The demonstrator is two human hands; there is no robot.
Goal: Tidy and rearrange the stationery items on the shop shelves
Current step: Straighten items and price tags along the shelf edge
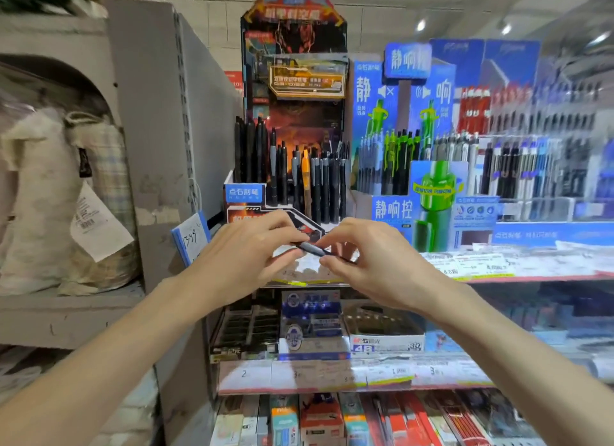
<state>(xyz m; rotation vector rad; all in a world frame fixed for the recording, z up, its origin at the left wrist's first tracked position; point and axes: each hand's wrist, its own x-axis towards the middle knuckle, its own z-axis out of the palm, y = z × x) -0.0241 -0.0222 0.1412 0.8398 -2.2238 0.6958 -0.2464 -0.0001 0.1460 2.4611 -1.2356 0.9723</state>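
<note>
A dark grey pen (314, 248) lies level between my two hands, in front of the upper shelf edge. My left hand (252, 256) pinches its left end with thumb and fingers. My right hand (372, 262) pinches its right end. Directly behind stands a black and orange display stand (292, 113) holding several upright dark pens (319, 186) and one orange one (305, 176). To the right is a blue and green pen display (408, 166).
More pen racks (531, 166) fill the upper shelf to the right. The shelf below holds pen boxes (312, 326), the bottom one coloured packs (332, 419). A grey upright panel (159, 113) and cloth bags (66, 196) are at left. Price labels (465, 266) line the shelf edges.
</note>
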